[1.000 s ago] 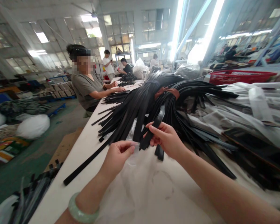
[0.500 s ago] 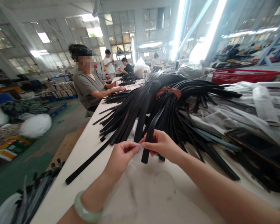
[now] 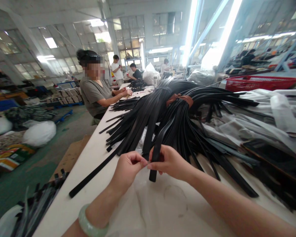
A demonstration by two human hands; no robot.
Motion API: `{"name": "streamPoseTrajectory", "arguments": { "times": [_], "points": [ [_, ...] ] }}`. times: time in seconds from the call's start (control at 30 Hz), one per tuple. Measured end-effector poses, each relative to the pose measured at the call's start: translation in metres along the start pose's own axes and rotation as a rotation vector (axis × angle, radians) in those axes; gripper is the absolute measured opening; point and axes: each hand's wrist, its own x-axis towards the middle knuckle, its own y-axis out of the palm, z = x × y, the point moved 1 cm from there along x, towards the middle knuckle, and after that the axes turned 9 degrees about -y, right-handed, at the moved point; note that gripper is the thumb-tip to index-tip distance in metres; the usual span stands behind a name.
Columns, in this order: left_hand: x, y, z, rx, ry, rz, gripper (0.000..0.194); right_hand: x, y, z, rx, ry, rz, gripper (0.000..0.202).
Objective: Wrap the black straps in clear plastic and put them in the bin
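Note:
My right hand (image 3: 169, 163) is closed round the lower end of a black strip (image 3: 156, 151), whose tip hangs below the fingers. Close against it, my left hand (image 3: 130, 166), with a pale green bangle on the wrist, pinches the edge of a clear plastic bag (image 3: 143, 194). The thin film spreads over the white table below both hands and is hard to make out. Behind the hands lies a large bundle of black strips (image 3: 182, 115), tied with a brown band (image 3: 180, 98). One long strip (image 3: 92, 174) reaches toward the table's left edge.
On the right are clear plastic bags (image 3: 256, 112), a dark tray (image 3: 268, 158) and a red basket (image 3: 261, 83). A co-worker (image 3: 96, 89) stands at the table's left side. More strips (image 3: 37, 207) stand at the lower left, near cardboard (image 3: 74, 154).
Both hands have moved slightly down in view, with the strip and the film still between their fingers. The whole scene has shifted a little. The co-worker's hands have come closer together.

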Motion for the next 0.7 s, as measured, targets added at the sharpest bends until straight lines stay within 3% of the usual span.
{"name": "streamPoseTrajectory", "arguments": {
  "times": [0.17,0.3,0.47,0.7],
  "points": [
    [-0.002,-0.002,-0.006,0.076,0.035,-0.050,0.016,0.004,-0.023,0.015,0.103,-0.146,-0.145,0.032],
    [-0.005,0.000,-0.009,0.128,0.026,-0.025,0.007,0.003,-0.025,0.020,0.146,-0.301,-0.237,0.027],
    [-0.005,0.003,-0.008,0.090,-0.026,-0.043,0.011,0.004,-0.013,0.014,0.137,-0.303,-0.200,0.025],
    [-0.002,0.002,-0.004,0.099,-0.029,-0.051,0.013,0.003,-0.012,0.015,0.112,-0.281,-0.229,0.028]
  ]
}}
